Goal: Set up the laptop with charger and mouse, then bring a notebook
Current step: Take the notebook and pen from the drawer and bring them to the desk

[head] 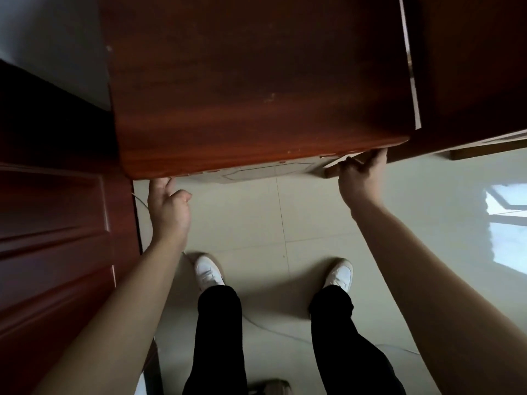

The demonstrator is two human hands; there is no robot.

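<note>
Nearest the camera are two bare forearms, reaching forward and down from the lower corners of the view, with black trouser legs (pixel 219 337) and white shoes (pixel 207 271) between them on the pale tiled floor (pixel 256 223).

The left hand (pixel 168 206) is raised palm-inward at the near left corner of the reddish-brown wooden surface (pixel 256 95). Its fingertips go up under the rounded front edge and are hidden there, and the thumb stands apart to the right. Whether the fingers are closed on anything under that edge cannot be told.

The right hand (pixel 360 175) reaches up at the near right corner of the same top. Its fingers are curled over a pale wooden edge (pixel 332 168) just below the top, which looks like a drawer front or panel; which it is cannot be made out. The hand grips that edge, knuckles toward the camera.

Below the front edge, between the hands, a pale panel (pixel 256 172) with a faint outlined rectangle shows only as a narrow strip.

A dark panelled wooden door (pixel 54 223) fills the left side. Another dark wooden piece (pixel 470 67) stands to the right, cut off by the frame. A window reflection (pixel 507 223) glares on the floor at right. A thin cable (pixel 271 329) lies across the floor near the feet.

No laptop, charger, mouse or notebook is in view; the wooden top is bare.
</note>
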